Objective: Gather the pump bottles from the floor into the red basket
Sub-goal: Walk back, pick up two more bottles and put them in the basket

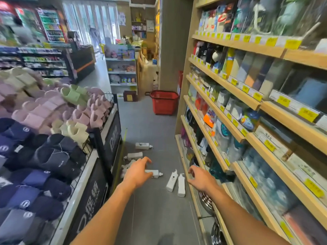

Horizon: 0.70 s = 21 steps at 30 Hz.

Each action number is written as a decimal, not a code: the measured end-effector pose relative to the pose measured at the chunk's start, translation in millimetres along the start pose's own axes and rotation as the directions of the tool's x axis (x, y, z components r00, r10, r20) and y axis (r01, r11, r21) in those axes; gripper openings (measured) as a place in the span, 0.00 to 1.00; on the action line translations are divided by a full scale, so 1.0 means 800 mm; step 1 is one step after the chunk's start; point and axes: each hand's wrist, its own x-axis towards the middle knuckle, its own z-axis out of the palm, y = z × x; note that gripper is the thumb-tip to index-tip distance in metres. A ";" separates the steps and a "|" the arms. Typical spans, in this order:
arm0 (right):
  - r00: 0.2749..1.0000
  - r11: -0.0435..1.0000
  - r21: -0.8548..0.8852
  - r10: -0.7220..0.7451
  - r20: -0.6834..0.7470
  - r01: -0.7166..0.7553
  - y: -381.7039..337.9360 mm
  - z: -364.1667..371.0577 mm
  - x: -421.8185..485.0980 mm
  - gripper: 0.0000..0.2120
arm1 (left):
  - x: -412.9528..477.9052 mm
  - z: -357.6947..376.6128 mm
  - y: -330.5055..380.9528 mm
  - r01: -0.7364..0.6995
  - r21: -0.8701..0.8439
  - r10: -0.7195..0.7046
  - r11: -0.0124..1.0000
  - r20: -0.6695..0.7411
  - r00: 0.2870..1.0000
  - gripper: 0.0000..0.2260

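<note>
Nearest, 2 bare forearms stretch forward over the grey floor (155, 218) of a shop aisle. The left hand (138, 171) hangs palm down at about 11 o'clock, fingers loose and slightly spread, gripping nothing. The right hand (199, 177) sits at about 1 o'clock, close to the bottom edge of the wooden shelves (230, 85). Its fingers droop in a loose curl and it is likewise empty.

Around the hands, white pump bottles (181, 185) lie on their sides on the floor. 2 lie side by side at 12 o'clock, between the hands, pump heads pointing away. The bottle by the left hand (154, 173) is partly covered by that hand; whether the fingers touch it I cannot tell. Further out at 11 o'clock lie at least 3 more, hugging the base of the slipper display (53, 138), the farthest bottle (143, 146) a little apart from the others.

The slipper display fills 9 to 10 o'clock, heaped with navy, pink, cream and green pairs. The wooden shelves run along 2 to 3 o'clock, packed with goods behind yellow price tags.

Far down the aisle at 12 o'clock stands the red basket (164, 102), upright on the floor beside the end of the shelves, well apart from every bottle. Beyond it at 11 o'clock is a white shelf unit (122, 73).
</note>
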 end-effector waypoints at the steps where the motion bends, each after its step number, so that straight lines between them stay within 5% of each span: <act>1: 1.000 1.000 0.013 -0.007 0.003 0.007 0.001 -0.004 0.019 0.17 | 0.017 -0.001 0.000 0.004 0.005 -0.004 1.000 0.010 1.000 0.19; 21: 0.987 0.992 0.105 0.047 0.151 -0.064 0.005 -0.019 0.344 0.18 | 0.318 -0.026 -0.050 0.063 0.164 -0.075 0.984 0.069 0.995 0.20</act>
